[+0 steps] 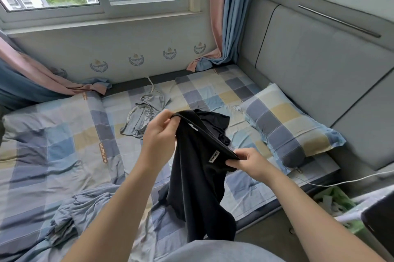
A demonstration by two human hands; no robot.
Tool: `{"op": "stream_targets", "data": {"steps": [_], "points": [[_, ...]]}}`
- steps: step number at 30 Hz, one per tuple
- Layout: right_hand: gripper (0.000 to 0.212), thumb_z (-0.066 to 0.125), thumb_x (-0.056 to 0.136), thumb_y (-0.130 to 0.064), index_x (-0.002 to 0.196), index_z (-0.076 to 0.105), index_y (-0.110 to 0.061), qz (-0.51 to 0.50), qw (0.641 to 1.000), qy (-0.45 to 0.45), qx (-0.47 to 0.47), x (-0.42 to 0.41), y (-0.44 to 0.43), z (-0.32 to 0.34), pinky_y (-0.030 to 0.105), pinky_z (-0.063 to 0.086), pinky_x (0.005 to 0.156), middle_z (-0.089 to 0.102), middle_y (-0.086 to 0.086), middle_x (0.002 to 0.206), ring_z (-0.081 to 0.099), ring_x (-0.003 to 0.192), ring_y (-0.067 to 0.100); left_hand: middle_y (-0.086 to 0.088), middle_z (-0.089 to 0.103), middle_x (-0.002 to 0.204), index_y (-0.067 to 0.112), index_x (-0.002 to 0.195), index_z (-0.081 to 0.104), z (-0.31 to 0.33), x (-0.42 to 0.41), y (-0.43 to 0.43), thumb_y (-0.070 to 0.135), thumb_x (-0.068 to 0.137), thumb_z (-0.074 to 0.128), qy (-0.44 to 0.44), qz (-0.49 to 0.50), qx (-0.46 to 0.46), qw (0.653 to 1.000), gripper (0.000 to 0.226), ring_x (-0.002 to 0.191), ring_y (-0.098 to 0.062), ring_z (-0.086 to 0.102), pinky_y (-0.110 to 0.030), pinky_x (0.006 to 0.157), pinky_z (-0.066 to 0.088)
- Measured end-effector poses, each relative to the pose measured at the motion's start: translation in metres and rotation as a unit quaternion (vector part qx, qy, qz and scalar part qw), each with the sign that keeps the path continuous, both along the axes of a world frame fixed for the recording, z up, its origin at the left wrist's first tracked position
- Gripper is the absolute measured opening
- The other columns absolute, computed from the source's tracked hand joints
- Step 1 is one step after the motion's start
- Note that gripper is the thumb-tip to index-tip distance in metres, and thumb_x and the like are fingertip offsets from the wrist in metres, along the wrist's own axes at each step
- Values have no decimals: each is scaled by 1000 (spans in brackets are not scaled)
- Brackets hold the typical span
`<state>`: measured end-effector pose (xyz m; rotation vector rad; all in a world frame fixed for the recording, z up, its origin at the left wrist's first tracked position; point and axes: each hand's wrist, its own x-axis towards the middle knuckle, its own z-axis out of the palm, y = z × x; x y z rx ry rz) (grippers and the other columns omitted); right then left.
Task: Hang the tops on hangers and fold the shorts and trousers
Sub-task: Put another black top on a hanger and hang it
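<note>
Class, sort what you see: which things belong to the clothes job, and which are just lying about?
Job: black garment, gripped by left hand and right hand; grey garment on the bed.
Lying about: pillow; curtain; cable.

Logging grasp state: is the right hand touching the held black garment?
Touching. Head view shows the right hand pinching the black garment along its upper edge.
</note>
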<state>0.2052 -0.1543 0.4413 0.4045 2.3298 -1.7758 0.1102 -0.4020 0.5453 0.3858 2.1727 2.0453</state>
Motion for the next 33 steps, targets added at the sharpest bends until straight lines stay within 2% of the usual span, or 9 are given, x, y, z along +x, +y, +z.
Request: {"op": "stream_targets", "data": {"steps": [2,4,9,15,18,22,25,29,33], "points": [[14,72,92,-19,100,77,-8,4,1000,-5,19,1,3,2,48,49,100,72,21,106,69,100,32,-35,57,83,-2,89,57,1,-7,-3,7,102,49,-4,22,7,1000,18,75,-32,56,-68,76,49],[14,70,93,-20,104,78,-14,3,1000,-5,29,0,6,8,42,50,99,73,13,109,68,107,28,-23,61,81,0,90,59,3,-15,-5,8,103,49,3,42,8,999,18,78,-31,61,-61,78,54],[16,66,93,-4,104,78,-10,-4,1000,25,-14,-2,14,34,30,58,89,76,11,105,72,103,24,8,67,68,18,82,63,11,-40,-9,13,102,49,25,101,42,994,26,70,-14,67,-34,64,60],[24,67,91,-39,87,77,-18,-41,992,104,-58,-3,-4,83,27,58,67,76,5,84,74,79,19,-11,58,75,13,86,64,0,-59,18,12,102,52,-15,29,-42,999,20,72,-21,57,-57,75,55],[36,63,94,-41,80,72,-9,-79,984,137,-79,-10,-15,96,30,52,64,67,8,75,64,70,21,4,66,80,23,93,67,-14,-47,28,13,101,55,-24,-9,-115,993,17,62,-2,59,-29,58,49],[50,60,99,-38,85,60,9,-166,967,140,-132,-18,-23,107,44,49,71,59,18,79,56,76,34,4,68,114,18,120,62,-35,-17,34,21,98,62,-32,-63,-130,989,22,105,-10,65,-29,93,52],[52,54,102,-38,90,57,12,-184,964,134,-136,-20,-27,114,44,48,75,60,19,85,57,78,32,11,67,110,23,116,61,-48,7,34,35,94,68,-21,-126,-129,983,25,99,-4,66,-22,81,53],[39,53,103,-32,74,62,-7,-199,950,144,-190,-22,-30,126,31,52,61,63,9,68,63,63,20,16,64,120,30,123,60,-70,26,39,42,88,72,-45,-281,-231,930,38,111,-1,61,-28,98,50],[39,55,102,-28,69,71,-16,-179,943,170,-222,-25,-25,138,31,55,63,67,6,71,65,66,18,10,66,114,25,115,63,-87,36,50,37,97,62,-24,-276,-290,916,22,106,-10,62,-36,96,51]]}}
